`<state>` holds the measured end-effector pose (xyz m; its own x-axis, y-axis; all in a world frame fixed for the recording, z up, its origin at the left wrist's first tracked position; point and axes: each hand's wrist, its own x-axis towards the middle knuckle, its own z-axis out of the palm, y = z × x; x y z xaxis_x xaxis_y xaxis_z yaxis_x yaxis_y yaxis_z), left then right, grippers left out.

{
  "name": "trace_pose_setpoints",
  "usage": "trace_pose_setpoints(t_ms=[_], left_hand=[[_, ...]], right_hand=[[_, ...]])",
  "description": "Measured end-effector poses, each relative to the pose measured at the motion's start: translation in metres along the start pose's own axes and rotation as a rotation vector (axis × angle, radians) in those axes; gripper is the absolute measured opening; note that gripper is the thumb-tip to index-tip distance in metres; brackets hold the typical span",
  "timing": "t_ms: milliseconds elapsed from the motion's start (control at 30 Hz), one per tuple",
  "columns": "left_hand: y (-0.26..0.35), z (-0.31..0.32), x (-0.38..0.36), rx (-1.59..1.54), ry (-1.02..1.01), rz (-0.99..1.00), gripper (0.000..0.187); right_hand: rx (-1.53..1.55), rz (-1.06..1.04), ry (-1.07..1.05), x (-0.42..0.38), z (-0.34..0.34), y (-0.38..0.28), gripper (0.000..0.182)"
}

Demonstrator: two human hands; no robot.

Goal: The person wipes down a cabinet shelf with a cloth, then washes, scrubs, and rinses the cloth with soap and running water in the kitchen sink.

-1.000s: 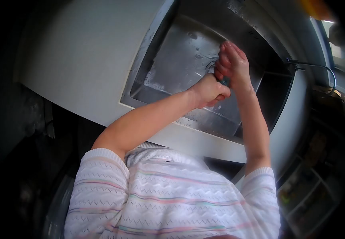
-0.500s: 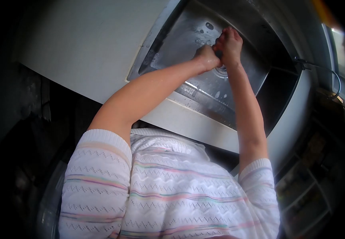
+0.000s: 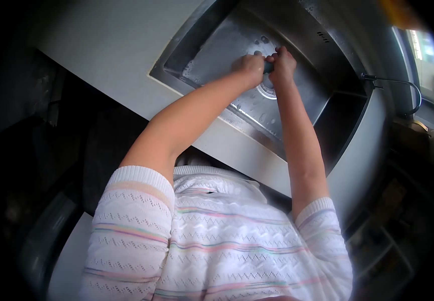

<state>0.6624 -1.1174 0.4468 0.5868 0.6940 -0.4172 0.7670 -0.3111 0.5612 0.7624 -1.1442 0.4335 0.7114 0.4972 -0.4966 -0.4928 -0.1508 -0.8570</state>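
Both my hands are closed over the stainless steel sink point(image 3: 217, 50), gripping what looks like a bunched, dark grey-green cloth point(image 3: 268, 66). My left hand point(image 3: 252, 69) has its fingers wrapped round one end. Around the other end, my right hand point(image 3: 283, 65) is closed in a fist. Only a short stretch of the cloth shows between the fists, and a bit sticks up above my left hand. Under the hands lies the round drain point(image 3: 266, 91), partly covered by them. The sink floor is wet, with drops and small puddles.
A pale countertop point(image 3: 111, 45) borders the sink on the left and along the front edge. To the right stands a thin curved metal faucet point(image 3: 402, 83), near a bright window point(image 3: 427, 55). Dark shelving point(image 3: 382, 246) is at the lower right.
The view has shifted slightly. My right hand has come lower, level with my left, and its fingers have closed more. More of the dark cloth now shows between the fists.
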Motion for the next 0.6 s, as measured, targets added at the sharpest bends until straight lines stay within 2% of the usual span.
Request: trace_pose_setpoints(t_ms=[100, 133, 233, 267, 367, 400, 533, 567, 600], left_hand=[[0.016, -0.021, -0.021, 0.091, -0.022, 0.061, 0.057], [0.019, -0.028, -0.031, 0.093, -0.022, 0.089, 0.061], [0.015, -0.031, -0.048, -0.076, 0.085, 0.238, 0.063], [0.002, -0.02, -0.04, -0.137, 0.186, 0.382, 0.057], [-0.006, -0.045, -0.053, -1.014, -0.394, 0.008, 0.048], [-0.005, -0.046, -0.06, -1.12, -0.343, -0.017, 0.042], [-0.012, -0.038, -0.073, -1.548, -0.173, -0.085, 0.034], [-0.013, -0.041, -0.075, -1.646, -0.081, -0.166, 0.043], [-0.018, -0.038, -0.077, -1.827, -0.158, -0.143, 0.055]], right_hand=[[-0.376, 0.023, -0.129, -0.029, -0.02, -0.018, 0.038], [-0.4, 0.132, -0.226, -0.038, -0.03, -0.02, 0.048], [-0.226, 0.381, -0.615, -0.044, -0.067, -0.027, 0.045], [-0.14, 0.381, -0.692, -0.048, -0.074, -0.033, 0.036], [-0.088, 0.125, -0.647, -0.062, -0.076, -0.048, 0.026], [-0.073, 0.09, -0.595, -0.069, -0.075, -0.056, 0.022], [-0.123, -0.122, -0.696, -0.102, -0.051, -0.076, 0.023], [-0.233, -0.304, -0.7, -0.117, -0.04, -0.078, 0.026], [-0.331, -0.493, -0.731, -0.134, -0.029, -0.076, 0.029]])
